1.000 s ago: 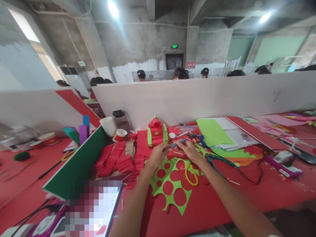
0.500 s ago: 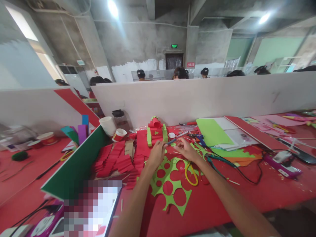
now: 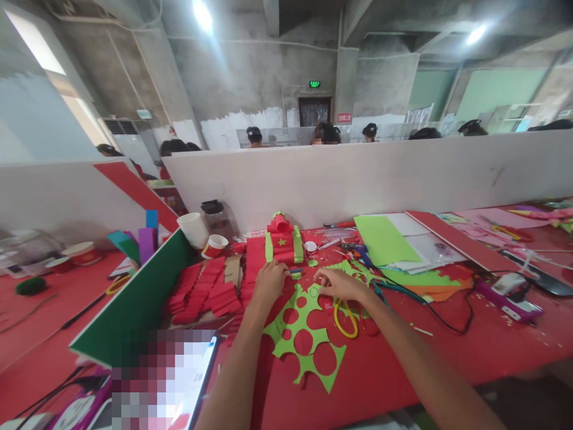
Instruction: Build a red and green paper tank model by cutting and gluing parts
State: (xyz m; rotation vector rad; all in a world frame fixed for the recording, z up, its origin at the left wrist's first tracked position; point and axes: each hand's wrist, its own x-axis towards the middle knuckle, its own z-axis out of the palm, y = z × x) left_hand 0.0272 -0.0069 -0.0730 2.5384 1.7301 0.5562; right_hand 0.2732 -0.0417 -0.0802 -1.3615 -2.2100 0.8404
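Note:
My left hand [image 3: 271, 282] is closed on a dark pen-like stick [image 3: 295, 272], whose tip points right. To its right, my right hand [image 3: 335, 283] has its fingers bent and pressed together over the upper edge of a green paper sheet [image 3: 295, 328] with round holes cut out; what it grips, if anything, is too small to tell. Behind my hands stands a red and green paper model [image 3: 282, 242] with a star on its front. Yellow-handled scissors [image 3: 345, 325] lie below my right hand.
Folded red paper strips [image 3: 206, 289] are piled at the left beside a green board [image 3: 138, 304]. Two paper cups [image 3: 193, 230] and a lidded jar [image 3: 215, 218] stand behind. A phone [image 3: 192, 382], a green sheet [image 3: 387, 240] and a purple power strip [image 3: 510, 301] lie around.
My hands have moved apart. The left one has gone left and down with the dark stick, and the right one has come off it and lowered onto the green sheet.

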